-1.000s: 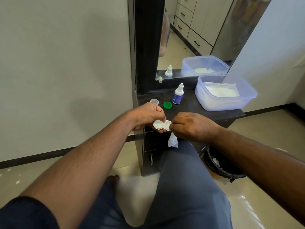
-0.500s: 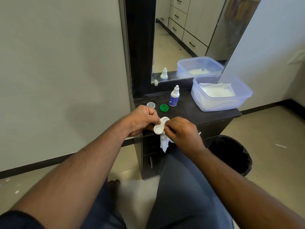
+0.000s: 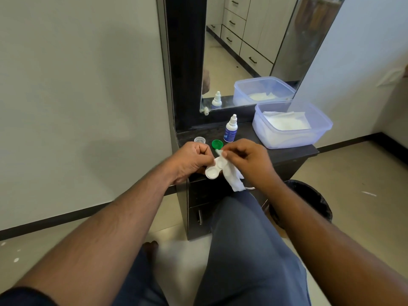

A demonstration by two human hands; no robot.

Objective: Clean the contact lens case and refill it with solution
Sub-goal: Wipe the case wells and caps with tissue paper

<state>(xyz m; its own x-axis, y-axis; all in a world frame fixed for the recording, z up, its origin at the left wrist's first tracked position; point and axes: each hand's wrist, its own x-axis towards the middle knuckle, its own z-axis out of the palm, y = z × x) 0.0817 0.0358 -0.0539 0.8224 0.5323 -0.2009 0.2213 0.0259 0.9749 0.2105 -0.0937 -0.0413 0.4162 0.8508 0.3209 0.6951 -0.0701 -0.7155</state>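
My left hand point(image 3: 191, 159) grips the white contact lens case point(image 3: 213, 171), tilted, with its lower well facing me. A white tissue point(image 3: 233, 176) is pinched in my right hand point(image 3: 245, 160) and pressed against the case's upper well, its loose end hanging down. Behind my hands on the dark counter point(image 3: 293, 153) stand the small solution bottle point(image 3: 230, 131) with a blue label, a green cap point(image 3: 216, 144) and a clear cap point(image 3: 200, 140).
A clear plastic tub point(image 3: 291, 124) holding white tissues sits at the counter's right. A mirror point(image 3: 247, 51) rises behind the counter. A black bin point(image 3: 309, 199) stands on the floor at the right, beside my knee.
The case has turned from lying level to tilted. My right hand has lifted with the tissue to the upper well, and more tissue now hangs free.
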